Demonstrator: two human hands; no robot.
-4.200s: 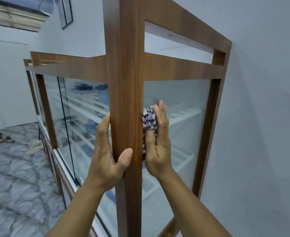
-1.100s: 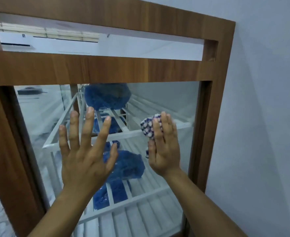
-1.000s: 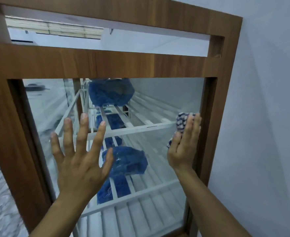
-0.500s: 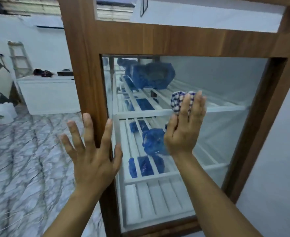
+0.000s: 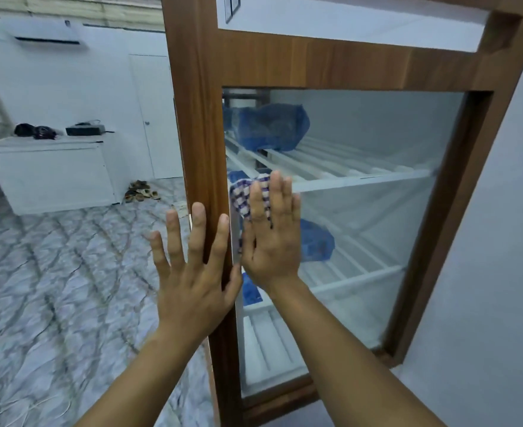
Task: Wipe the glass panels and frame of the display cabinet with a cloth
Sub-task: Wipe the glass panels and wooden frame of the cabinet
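The display cabinet has a brown wooden frame [image 5: 200, 118] around a side glass panel [image 5: 371, 229]. My right hand [image 5: 274, 238] lies flat on the glass at the panel's left edge and presses a blue-and-white checked cloth [image 5: 242, 198] against it. The cloth sticks out above and left of my fingers. My left hand [image 5: 192, 272] is spread wide with fingers apart, resting against the left wooden post just beside the right hand. It holds nothing.
Inside the cabinet are white slatted shelves [image 5: 352, 177] with blue plastic bags [image 5: 272, 126]. A pale wall [image 5: 500, 272] stands close on the right. To the left are a marble-pattern floor [image 5: 54, 288], a white low cabinet [image 5: 47, 171] and sandals [image 5: 140, 191].
My right hand has slid the cloth leftward across the glass to the panel's left edge. My view has shifted left, and my left hand now rests on the wooden post.
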